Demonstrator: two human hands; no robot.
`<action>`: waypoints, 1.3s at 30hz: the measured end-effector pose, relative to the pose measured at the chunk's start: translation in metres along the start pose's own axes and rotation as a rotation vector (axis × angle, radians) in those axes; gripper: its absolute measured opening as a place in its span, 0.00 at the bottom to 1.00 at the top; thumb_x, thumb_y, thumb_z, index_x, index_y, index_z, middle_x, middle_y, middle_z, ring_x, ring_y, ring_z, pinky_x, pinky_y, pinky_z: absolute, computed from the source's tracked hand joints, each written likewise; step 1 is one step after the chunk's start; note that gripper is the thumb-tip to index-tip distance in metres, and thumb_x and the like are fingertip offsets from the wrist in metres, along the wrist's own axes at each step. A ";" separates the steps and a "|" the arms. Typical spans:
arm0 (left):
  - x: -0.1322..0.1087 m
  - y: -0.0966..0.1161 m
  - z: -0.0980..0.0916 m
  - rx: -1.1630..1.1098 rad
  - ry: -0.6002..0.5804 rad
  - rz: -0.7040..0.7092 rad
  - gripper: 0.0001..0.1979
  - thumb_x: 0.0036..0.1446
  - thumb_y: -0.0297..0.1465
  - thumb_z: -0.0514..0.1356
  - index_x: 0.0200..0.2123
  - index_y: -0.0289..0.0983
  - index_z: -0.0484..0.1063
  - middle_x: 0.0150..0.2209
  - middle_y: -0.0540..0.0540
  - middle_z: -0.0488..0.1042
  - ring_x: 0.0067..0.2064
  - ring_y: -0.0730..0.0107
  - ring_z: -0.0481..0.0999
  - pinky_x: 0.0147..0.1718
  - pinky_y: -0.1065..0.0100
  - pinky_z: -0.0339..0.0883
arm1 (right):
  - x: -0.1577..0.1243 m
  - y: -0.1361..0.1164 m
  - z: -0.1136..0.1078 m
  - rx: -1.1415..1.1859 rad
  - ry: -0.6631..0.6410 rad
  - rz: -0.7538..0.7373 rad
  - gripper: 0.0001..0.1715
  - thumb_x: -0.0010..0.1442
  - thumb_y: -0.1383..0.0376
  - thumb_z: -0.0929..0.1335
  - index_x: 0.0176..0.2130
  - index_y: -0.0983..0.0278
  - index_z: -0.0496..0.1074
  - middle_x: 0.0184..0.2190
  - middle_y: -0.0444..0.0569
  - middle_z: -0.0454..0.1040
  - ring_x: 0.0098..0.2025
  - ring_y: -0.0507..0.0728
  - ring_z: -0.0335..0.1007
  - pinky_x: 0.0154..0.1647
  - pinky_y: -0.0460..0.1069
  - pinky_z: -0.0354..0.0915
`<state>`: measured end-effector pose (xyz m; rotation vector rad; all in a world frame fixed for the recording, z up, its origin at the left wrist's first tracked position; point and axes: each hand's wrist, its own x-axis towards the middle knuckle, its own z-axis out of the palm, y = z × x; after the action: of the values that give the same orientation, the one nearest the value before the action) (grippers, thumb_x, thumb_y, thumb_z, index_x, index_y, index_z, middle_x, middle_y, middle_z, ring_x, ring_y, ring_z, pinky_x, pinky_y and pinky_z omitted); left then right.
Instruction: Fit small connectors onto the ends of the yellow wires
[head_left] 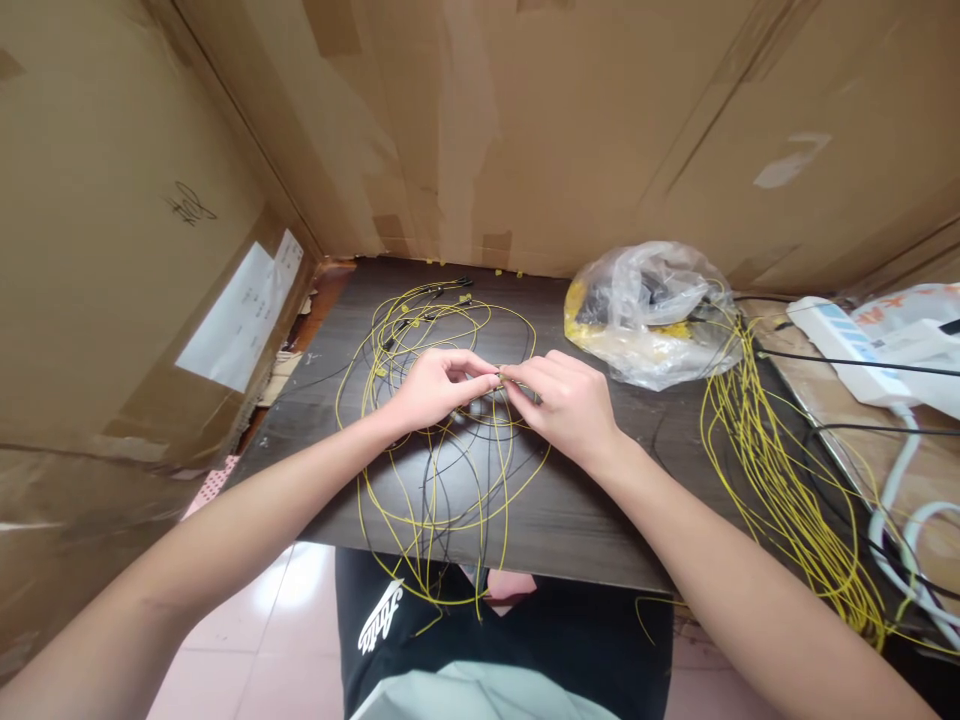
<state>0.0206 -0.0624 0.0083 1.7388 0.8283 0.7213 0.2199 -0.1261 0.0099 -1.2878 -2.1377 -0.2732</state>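
Note:
My left hand [448, 385] and my right hand [559, 400] meet fingertip to fingertip above the middle of the dark table. Both pinch a small piece at the end of a thin wire; its exact shape is hidden by the fingers. Beneath and around them spread loose loops of yellow and black wire [420, 522], some hanging over the table's near edge. Small black ends [463, 282] and little yellow tags [381, 373] show among the loops, mostly toward the back left.
A clear plastic bag [652, 315] with dark and yellow contents stands at the back right. A thick bundle of yellow wires [780, 480] hangs along the right side. Beyond it lies a white power strip [851, 350] with cords. Cardboard walls [570, 150] enclose the table's back and left.

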 end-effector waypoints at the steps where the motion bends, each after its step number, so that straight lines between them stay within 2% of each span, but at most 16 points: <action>1: 0.000 0.001 0.000 -0.013 -0.009 -0.012 0.13 0.56 0.37 0.67 0.38 0.33 0.81 0.30 0.45 0.80 0.24 0.79 0.71 0.22 0.75 0.64 | 0.000 0.000 -0.001 -0.007 -0.003 0.000 0.15 0.70 0.64 0.65 0.40 0.61 0.81 0.32 0.48 0.82 0.31 0.57 0.70 0.32 0.52 0.60; 9: 0.003 0.003 -0.007 -0.048 -0.105 -0.059 0.13 0.57 0.38 0.66 0.39 0.34 0.81 0.29 0.46 0.79 0.23 0.78 0.70 0.24 0.74 0.66 | 0.004 0.000 -0.007 -0.010 0.000 -0.022 0.16 0.71 0.63 0.65 0.37 0.61 0.81 0.30 0.49 0.81 0.30 0.56 0.67 0.31 0.53 0.54; 16: 0.003 0.000 -0.006 -0.102 -0.081 -0.041 0.14 0.55 0.38 0.68 0.40 0.35 0.82 0.30 0.47 0.79 0.24 0.79 0.70 0.25 0.74 0.67 | 0.004 0.001 -0.005 -0.087 0.028 -0.089 0.18 0.72 0.64 0.63 0.37 0.63 0.81 0.30 0.48 0.81 0.30 0.55 0.67 0.32 0.52 0.55; 23: 0.002 -0.001 -0.005 -0.055 -0.068 -0.027 0.14 0.56 0.39 0.68 0.41 0.34 0.81 0.30 0.45 0.80 0.25 0.77 0.73 0.25 0.73 0.68 | 0.003 0.002 -0.003 -0.041 0.013 -0.080 0.17 0.72 0.63 0.64 0.39 0.62 0.81 0.29 0.49 0.80 0.29 0.55 0.68 0.31 0.52 0.54; 30: -0.003 0.001 -0.005 0.190 0.082 0.203 0.09 0.58 0.35 0.67 0.38 0.35 0.83 0.24 0.49 0.77 0.24 0.77 0.70 0.24 0.74 0.64 | -0.001 0.001 0.003 0.047 0.027 -0.052 0.16 0.71 0.61 0.65 0.39 0.65 0.81 0.31 0.50 0.82 0.30 0.56 0.70 0.33 0.52 0.62; 34: -0.002 -0.002 -0.007 0.246 0.099 0.396 0.06 0.59 0.32 0.67 0.38 0.36 0.84 0.28 0.47 0.79 0.25 0.77 0.71 0.26 0.74 0.66 | -0.003 0.003 0.006 0.202 0.052 -0.031 0.13 0.70 0.63 0.67 0.41 0.65 0.81 0.33 0.49 0.83 0.31 0.55 0.71 0.34 0.51 0.66; 39: 0.000 -0.006 -0.010 0.293 0.082 0.539 0.07 0.62 0.32 0.66 0.38 0.36 0.84 0.34 0.44 0.83 0.28 0.75 0.75 0.26 0.73 0.67 | -0.002 0.004 0.007 0.360 0.026 0.015 0.12 0.69 0.63 0.68 0.40 0.65 0.81 0.31 0.48 0.81 0.30 0.55 0.71 0.33 0.50 0.66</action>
<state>0.0116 -0.0559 0.0051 2.2460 0.5343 1.0714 0.2211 -0.1224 0.0030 -1.0824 -2.0385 0.0988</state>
